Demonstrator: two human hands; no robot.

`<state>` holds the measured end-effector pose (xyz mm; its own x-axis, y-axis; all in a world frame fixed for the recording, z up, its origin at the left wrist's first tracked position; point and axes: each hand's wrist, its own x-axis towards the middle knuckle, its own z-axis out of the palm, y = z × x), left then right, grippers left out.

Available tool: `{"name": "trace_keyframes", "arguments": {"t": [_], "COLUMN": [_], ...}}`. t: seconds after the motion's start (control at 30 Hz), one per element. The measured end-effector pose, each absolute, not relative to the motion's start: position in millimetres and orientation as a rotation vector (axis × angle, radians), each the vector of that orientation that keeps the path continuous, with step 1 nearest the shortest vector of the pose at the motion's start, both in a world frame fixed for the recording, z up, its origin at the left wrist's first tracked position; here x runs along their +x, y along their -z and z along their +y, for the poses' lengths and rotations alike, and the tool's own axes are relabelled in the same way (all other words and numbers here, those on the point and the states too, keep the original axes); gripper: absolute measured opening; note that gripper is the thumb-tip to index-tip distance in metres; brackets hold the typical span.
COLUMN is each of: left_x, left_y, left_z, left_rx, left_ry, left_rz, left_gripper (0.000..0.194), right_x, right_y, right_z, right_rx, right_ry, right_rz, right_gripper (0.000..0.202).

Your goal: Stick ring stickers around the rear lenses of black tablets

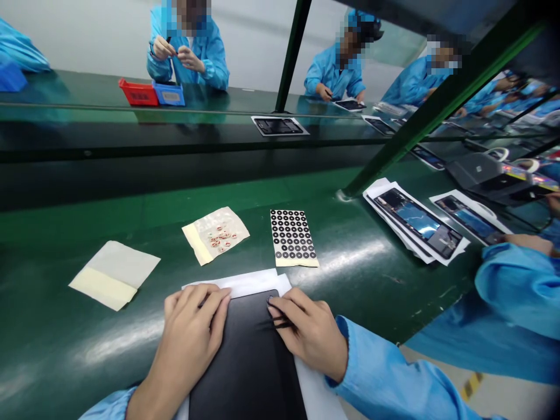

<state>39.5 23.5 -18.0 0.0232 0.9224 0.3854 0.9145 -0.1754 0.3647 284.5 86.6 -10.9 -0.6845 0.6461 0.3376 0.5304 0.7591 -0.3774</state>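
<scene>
A flat black panel (245, 361) with rounded corners lies on white paper (254, 284) in front of me. My left hand (192, 326) is closed over its upper left edge, fingertips bent down onto the paper and panel rim. At the upper right corner, my right hand (308, 326) pinches dark tweezers (280, 322), blurred at the tips. A small dark ring (270, 300) shows by its fingertips at that corner. Beyond the panel lies a sheet of black ring stickers (294, 236) in rows. Left of it is a pale sheet (219, 236) bearing several small reddish pieces.
Another pale sheet (114, 274) lies on the green table (35, 326) at left. Stacked dark panels on paper (417, 221) are at right, beside a co-worker's blue sleeve (520, 286). A green post (437, 111) slants overhead. Across the table are red (139, 93) and blue bins (169, 94) and co-workers.
</scene>
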Motion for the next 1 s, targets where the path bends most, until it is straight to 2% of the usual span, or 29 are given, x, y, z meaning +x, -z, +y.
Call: {"name": "trace_keyframes", "arguments": {"t": [0.17, 0.23, 0.37, 0.53, 0.73, 1.0], "left_x": [41, 42, 38, 24, 26, 25], "left_y": [19, 18, 14, 5, -5, -17], "left_z": [22, 21, 19, 14, 11, 11], "left_rx": [2.207, 2.174, 2.074, 1.893, 1.727, 1.480], "left_ry": [-0.863, -0.856, -0.829, -0.731, -0.733, -0.898], "left_rz": [2.001, 2.005, 2.007, 1.997, 1.919, 1.747], "left_gripper": [0.019, 0.020, 0.023, 0.024, 0.022, 0.033], "right_x": [279, 278, 283, 291, 283, 267], "right_y": [3, 0, 0, 4, -6, -34], "right_z": [85, 88, 110, 136, 125, 109], "right_rx": [-0.847, -0.864, -0.879, -1.107, -1.113, -1.135], "right_ry": [-0.109, -0.124, -0.570, -0.765, -1.011, -1.806], "right_rz": [-2.690, -2.711, -2.470, -2.319, -2.171, -1.512], "right_gripper": [0.035, 0.036, 0.029, 0.017, 0.031, 0.046]}}
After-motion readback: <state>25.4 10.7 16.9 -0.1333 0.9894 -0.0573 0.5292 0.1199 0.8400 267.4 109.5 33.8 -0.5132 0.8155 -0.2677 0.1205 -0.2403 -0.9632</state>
